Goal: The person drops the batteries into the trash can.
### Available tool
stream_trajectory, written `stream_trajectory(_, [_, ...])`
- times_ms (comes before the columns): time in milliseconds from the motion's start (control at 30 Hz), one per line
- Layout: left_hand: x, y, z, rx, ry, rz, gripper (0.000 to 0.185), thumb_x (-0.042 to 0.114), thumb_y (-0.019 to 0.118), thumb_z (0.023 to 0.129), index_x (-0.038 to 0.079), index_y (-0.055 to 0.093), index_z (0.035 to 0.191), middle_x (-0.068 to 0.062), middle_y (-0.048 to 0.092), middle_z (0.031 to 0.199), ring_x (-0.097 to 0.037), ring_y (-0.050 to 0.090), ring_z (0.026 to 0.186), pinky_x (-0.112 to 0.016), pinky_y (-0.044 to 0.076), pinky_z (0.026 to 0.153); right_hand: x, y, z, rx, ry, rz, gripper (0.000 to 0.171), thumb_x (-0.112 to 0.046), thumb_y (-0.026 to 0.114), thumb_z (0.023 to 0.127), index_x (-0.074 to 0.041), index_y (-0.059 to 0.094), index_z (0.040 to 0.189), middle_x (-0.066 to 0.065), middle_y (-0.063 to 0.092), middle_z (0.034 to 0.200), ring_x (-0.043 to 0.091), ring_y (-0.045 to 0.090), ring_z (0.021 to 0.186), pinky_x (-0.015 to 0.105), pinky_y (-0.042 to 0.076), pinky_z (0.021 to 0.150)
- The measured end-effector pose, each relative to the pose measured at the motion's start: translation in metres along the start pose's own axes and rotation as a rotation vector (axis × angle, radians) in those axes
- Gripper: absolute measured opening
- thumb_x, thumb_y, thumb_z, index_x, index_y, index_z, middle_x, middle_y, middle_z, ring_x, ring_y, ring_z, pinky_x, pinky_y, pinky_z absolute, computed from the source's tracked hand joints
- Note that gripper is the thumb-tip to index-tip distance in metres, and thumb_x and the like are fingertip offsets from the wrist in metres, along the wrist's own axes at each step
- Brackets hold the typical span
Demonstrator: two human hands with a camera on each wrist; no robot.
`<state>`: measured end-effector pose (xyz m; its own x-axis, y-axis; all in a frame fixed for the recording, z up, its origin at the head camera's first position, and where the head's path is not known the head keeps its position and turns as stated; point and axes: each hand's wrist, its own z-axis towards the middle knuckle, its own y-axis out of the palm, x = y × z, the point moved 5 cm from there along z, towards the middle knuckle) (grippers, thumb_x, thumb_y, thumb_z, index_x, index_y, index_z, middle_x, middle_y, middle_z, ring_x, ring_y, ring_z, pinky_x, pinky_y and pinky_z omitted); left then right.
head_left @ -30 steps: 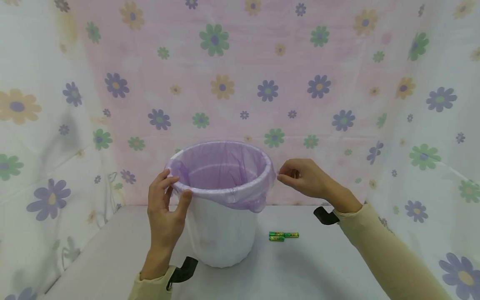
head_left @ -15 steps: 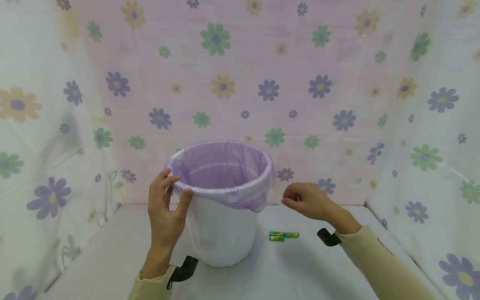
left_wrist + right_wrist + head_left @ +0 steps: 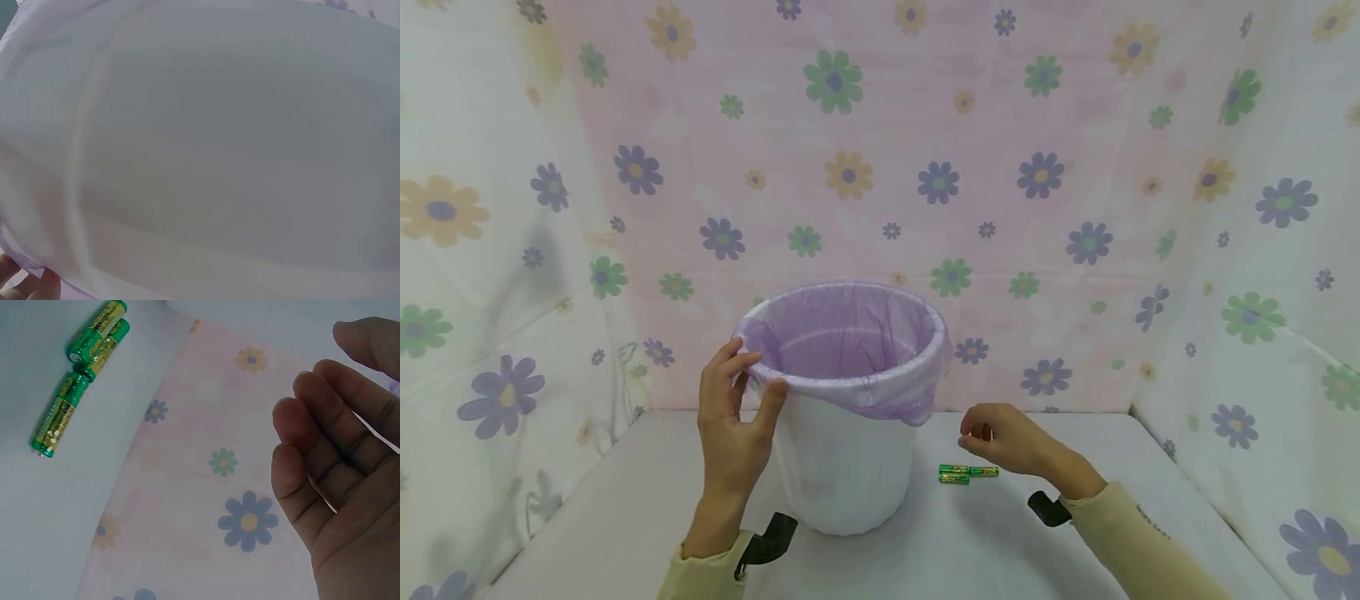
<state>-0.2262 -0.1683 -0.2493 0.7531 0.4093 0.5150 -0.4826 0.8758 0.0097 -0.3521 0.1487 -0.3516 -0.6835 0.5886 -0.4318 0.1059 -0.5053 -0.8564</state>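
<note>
Floral backdrop behind white surface [image 3: 625,508]: L hand [image 3: 730,425] pinches bag rim [image 3: 850,392] to steady bin [image 3: 842,475], R hand [image 3: 1007,439], fingers loosely curled & empty, hovers over batteries [image 3: 967,473].

Bin [image 3: 842,467]: white plastic, smooth, matt. Liner [image 3: 850,333]: thin purple plastic film, translucent, wrinkled at the rim. Batteries [image 3: 967,473]: glossy green-gold wrap, looked metallic. Backdrop [image 3: 925,167]: floral-print cloth, matt. Worktop [image 3: 1000,542]: smooth, matt white.
</note>
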Motion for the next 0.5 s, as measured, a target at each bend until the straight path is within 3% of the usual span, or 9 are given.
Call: stream_trajectory(500, [-0.003, 0.000, 0.000, -0.001, -0.008, -0.003, 0.037, -0.001, 0.069, 0.084, -0.012, 0.052, 0.115, -0.029, 0.041, 0.134, -0.047, 0.040, 0.124, -0.022, 0.037, 0.105, 0.024, 0.051, -0.004, -0.063, 0.054, -0.029, 0.013, -0.021, 0.071, 0.086, -0.012, 0.066, 0.095, -0.012, 0.056, 0.081, 0.007, 0.052, 0.075, 0.024, 0.047, 0.064])
